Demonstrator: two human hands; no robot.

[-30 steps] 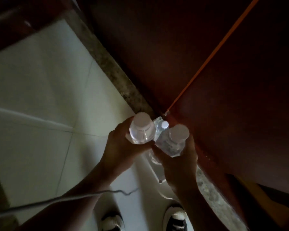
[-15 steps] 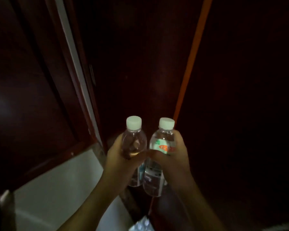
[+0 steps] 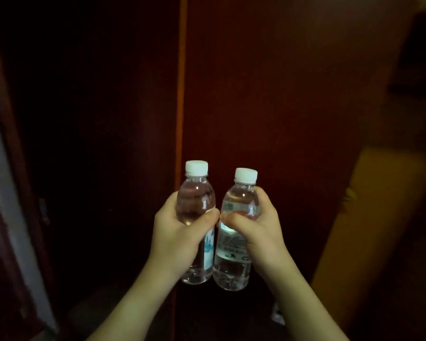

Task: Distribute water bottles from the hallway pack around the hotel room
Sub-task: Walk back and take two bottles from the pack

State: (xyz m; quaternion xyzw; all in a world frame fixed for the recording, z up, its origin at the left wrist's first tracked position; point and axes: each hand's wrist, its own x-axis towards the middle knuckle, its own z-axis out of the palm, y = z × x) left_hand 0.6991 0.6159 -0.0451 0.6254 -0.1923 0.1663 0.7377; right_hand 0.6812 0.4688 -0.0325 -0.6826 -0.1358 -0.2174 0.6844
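Left grip: left hand clenched around the left bottle, fingers wrapped round the back, thumb across the front at mid-body.
Right grip: right hand clenched around the right bottle, thumb laid over the label, fingers curled round the far side.
Bottle position: both upright, held out in front at about the same height, side by side between the two grips, bodies touching or nearly so; thumb tips almost meeting in the middle.
Why held so: probably one bottle per hand to carry two in a single trip; upright with caps up and close together keeps the load steady and compact for walking through a narrow doorway.
Caps: left cap and right cap, both white and in place, so likely unopened.
Beyond the grips: dark red-brown wooden panels with an orange vertical strip directly behind the left bottle; pale door-frame edge far off to the left of the left grip.
Count: two bottles, two caps, two hands; hallway pack not in view.
Stage: seemingly carrying, no bottle set down yet.
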